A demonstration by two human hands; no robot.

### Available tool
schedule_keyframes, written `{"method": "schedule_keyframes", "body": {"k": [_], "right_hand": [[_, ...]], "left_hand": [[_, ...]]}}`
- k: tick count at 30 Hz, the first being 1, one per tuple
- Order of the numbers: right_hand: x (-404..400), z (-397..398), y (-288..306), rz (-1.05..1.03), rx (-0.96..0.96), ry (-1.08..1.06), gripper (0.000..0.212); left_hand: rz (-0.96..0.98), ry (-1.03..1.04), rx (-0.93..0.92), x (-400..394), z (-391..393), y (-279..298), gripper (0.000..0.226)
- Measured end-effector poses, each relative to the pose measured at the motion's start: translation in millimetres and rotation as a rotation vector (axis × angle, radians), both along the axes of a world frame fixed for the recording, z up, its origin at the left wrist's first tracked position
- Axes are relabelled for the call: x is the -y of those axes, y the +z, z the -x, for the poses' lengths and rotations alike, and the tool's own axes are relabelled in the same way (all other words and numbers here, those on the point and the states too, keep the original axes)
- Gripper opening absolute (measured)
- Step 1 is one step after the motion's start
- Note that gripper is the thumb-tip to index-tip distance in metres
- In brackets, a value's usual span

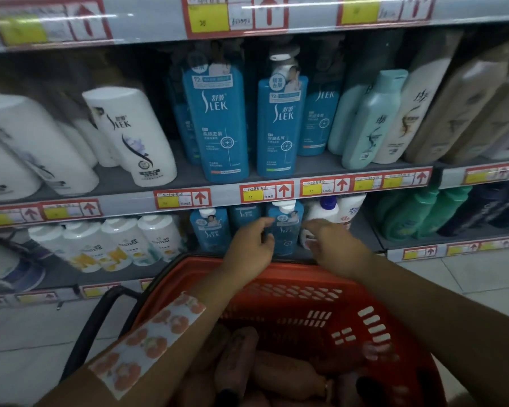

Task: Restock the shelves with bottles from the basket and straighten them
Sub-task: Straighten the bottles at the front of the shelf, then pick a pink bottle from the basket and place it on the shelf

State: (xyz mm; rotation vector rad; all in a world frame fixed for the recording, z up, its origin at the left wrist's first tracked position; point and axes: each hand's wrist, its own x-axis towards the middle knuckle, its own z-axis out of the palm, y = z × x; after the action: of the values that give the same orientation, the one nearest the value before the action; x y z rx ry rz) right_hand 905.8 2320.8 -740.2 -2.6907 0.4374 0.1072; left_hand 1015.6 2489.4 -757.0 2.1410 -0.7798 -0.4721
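Both hands are up at the lower shelf's front edge (276, 261), over the red basket (306, 304). The left hand (252, 248) curls its fingers against the left side of a blue SLEK bottle (285, 230); whether it truly grips is hard to tell. The right hand (332, 248) hovers just beside that bottle's right side, fingers loosely bent, holding nothing. Three blue bottles show along this stretch of shelf, a narrow gap between each. Brownish-pink bottles (241, 359) lie piled in the basket's bottom, too blurred to count. On the shelf above, two big blue bottles (218, 121) stand at the front edge with open room either side.
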Motion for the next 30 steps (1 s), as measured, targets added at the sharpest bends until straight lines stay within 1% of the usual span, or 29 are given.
{"method": "schedule_keyframes", "body": {"k": [2, 5, 7, 9, 12, 14, 17, 19, 21, 22, 25, 27, 30], "right_hand": [[-14, 19, 9, 0.088, -0.071, 0.074, 0.046], [-39, 52, 25, 0.15, -0.168, 0.121, 0.051], [-53, 74, 39, 0.148, -0.2, 0.122, 0.052], [-62, 94, 47, 0.174, -0.226, 0.123, 0.051], [-78, 126, 56, 0.145, -0.295, 0.148, 0.054], [-92, 148, 61, 0.105, -0.38, 0.161, 0.05], [-108, 177, 54, 0.061, -0.452, 0.197, 0.05], [-114, 188, 40, 0.041, -0.495, 0.211, 0.048], [-117, 191, 25, 0.019, -0.562, 0.218, 0.045], [-117, 190, 18, 0.008, -0.601, 0.22, 0.044], [-113, 182, 0, -0.022, -0.641, 0.225, 0.04], [-111, 178, -10, -0.017, -0.667, 0.246, 0.038], [-108, 177, -21, -0.019, -0.73, 0.277, 0.048]], "left_hand": [[-0.179, -0.129, 0.166, -18, 10, 13, 0.047], [-0.401, -0.249, 0.327, -42, 28, 30, 0.056], [-0.476, -0.307, 0.432, -60, 46, 39, 0.053], [-0.518, -0.348, 0.477, -78, 68, 44, 0.047], [-0.621, -0.421, 0.446, -104, 106, 41, 0.045], [-0.69, -0.47, 0.416, -117, 128, 31, 0.039], [-0.748, -0.536, 0.331, -131, 145, 6, 0.042], [-0.828, -0.556, 0.302, -139, 151, -13, 0.051], [-0.884, -0.546, 0.27, -146, 154, -28, 0.074], [-0.902, -0.538, 0.247, -147, 156, -33, 0.08], [-0.853, -0.515, 0.209, -151, 155, -47, 0.087], [-0.834, -0.499, 0.114, -150, 151, -56, 0.096], [-0.803, -0.487, -0.031, -146, 147, -67, 0.103]]}}
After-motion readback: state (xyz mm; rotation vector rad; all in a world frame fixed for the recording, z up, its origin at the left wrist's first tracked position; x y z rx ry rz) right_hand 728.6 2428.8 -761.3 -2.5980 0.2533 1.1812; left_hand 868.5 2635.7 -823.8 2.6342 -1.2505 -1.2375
